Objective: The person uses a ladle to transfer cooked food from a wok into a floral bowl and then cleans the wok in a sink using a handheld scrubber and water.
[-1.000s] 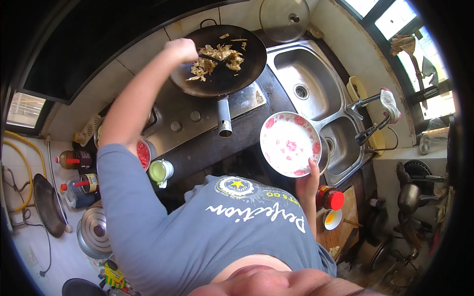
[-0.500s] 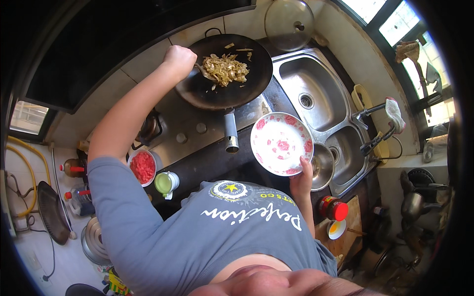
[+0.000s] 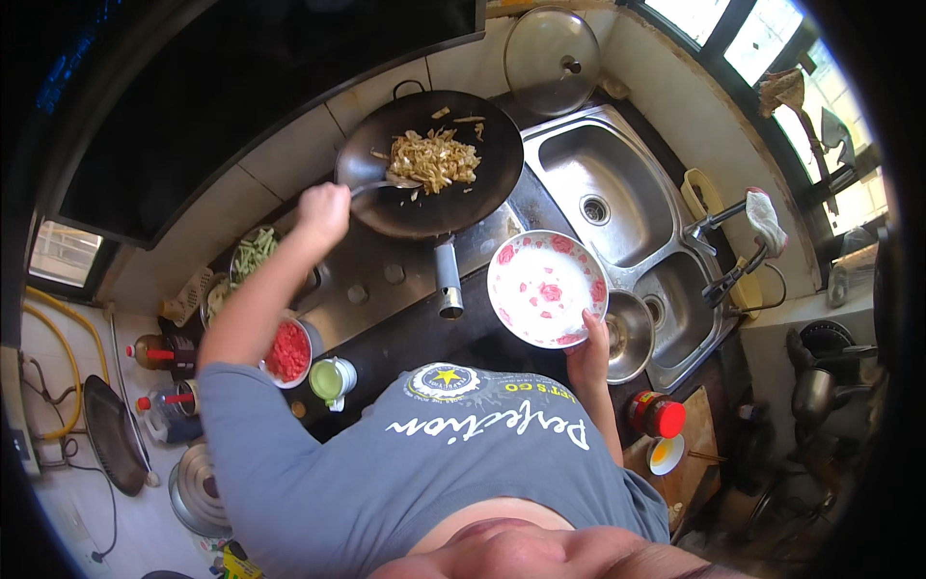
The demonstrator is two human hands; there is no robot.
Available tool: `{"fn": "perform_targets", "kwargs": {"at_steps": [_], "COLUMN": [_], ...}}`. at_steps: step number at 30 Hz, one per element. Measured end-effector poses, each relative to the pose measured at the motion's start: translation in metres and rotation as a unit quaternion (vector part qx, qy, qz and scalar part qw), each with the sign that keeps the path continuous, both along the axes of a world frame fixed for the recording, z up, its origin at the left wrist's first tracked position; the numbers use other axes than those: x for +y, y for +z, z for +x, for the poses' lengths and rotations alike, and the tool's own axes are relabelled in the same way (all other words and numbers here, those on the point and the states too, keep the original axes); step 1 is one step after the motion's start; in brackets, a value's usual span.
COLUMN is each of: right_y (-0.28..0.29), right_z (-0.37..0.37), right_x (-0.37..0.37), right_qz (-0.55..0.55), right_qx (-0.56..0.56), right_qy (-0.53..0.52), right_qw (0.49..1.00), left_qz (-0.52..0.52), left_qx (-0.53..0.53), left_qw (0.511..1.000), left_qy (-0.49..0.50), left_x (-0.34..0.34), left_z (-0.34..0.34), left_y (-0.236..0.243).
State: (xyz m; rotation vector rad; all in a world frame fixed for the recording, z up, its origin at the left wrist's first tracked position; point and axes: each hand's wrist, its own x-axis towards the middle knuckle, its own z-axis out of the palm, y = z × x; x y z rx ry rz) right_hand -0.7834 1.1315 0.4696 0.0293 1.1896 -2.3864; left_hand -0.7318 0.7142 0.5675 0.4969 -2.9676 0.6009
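Note:
My left hand [image 3: 324, 214] is closed round the handle of a metal spatula [image 3: 374, 187]. Its head rests in the black wok [image 3: 386, 214], at the near left edge of a heap of browned, sliced food [image 3: 436, 160]. A few loose pieces lie higher up the wok wall. My right hand [image 3: 590, 353] grips the lower right rim of a white plate with pink roses [image 3: 526, 309], thumb on top. The plate is held tilted in front of the sink, to the right of the wok's tube handle [image 3: 449, 282], with no food on it.
A double sink [image 3: 598, 159] with a tap [image 3: 719, 217] lies right, a metal bowl [image 3: 629, 338] at its near edge. A glass lid [image 3: 550, 48] leans behind. Chopped red food [image 3: 287, 352], a green-lidded jar [image 3: 328, 379], green vegetables [image 3: 253, 255] and a red-lidded jar [image 3: 658, 415] stand nearby.
My left hand has drawn back down and left from the wok's rim, pulling the spatula toward the wok's near left side. The plate stays in my right hand, nearly still.

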Motion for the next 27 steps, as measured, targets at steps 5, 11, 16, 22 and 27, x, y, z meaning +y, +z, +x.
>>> {"fn": "perform_targets", "kwargs": {"at_steps": [5, 11, 16, 22, 27], "right_y": [0.0, 0.017, 0.018, 0.031, 0.024], "right_z": [-0.001, 0.007, -0.007, -0.057, -0.1], "right_x": [0.0, -0.008, -0.025, -0.083, -0.139], "right_qz": [-0.004, 0.011, 0.008, 0.039, 0.053], "right_qx": [0.012, 0.0, 0.008, 0.088, 0.019], "right_qy": [0.002, -0.02, 0.013, 0.109, 0.176], "right_qw": [1.0, 1.0, 1.0, 0.989, 0.983], "left_qz": [0.098, 0.097, 0.095, 0.08, 0.045], "left_qx": [0.083, 0.142, 0.161, 0.161, 0.186], "left_qw": [0.988, 0.982, 0.98, 0.981, 0.98], "left_qy": [0.082, 0.078, 0.074, 0.076, 0.059], "left_x": [0.014, 0.016, 0.016, 0.021, 0.025], "left_z": [-0.024, -0.013, 0.02, 0.058, 0.079], "left_y": [-0.062, -0.074, -0.063, -0.024, 0.011]}}
